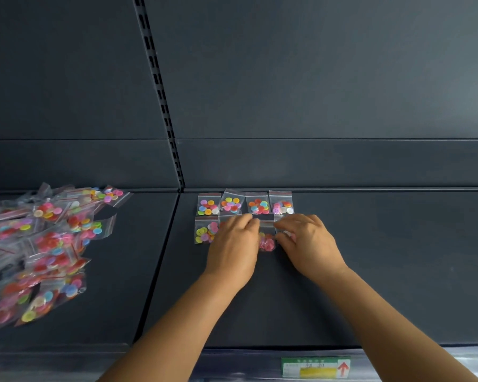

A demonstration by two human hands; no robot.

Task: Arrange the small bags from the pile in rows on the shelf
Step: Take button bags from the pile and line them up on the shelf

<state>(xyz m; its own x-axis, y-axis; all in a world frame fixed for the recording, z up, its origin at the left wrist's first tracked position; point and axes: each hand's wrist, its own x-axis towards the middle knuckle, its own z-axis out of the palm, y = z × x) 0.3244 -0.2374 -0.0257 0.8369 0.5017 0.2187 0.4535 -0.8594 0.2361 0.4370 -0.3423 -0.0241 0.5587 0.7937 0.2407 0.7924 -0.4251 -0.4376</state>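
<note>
A loose pile of small clear bags (44, 244) filled with coloured buttons lies on the left part of the dark shelf (384, 271). Right of the shelf's seam, a back row of several bags (244, 204) lies flat against the rear wall. In front of it a second row starts with one bag (204, 231). My left hand (233, 249) and my right hand (308, 244) rest side by side on this second row. Both pinch the top edge of a bag of pink buttons (267, 241) between them. Other bags under the hands are mostly hidden.
A slotted upright rail (160, 100) runs up the back wall above the seam between two shelf panels. A green and yellow price label (315, 368) with a red arrow sits on the shelf's front edge. Bare shelf surface stretches to the right of the rows.
</note>
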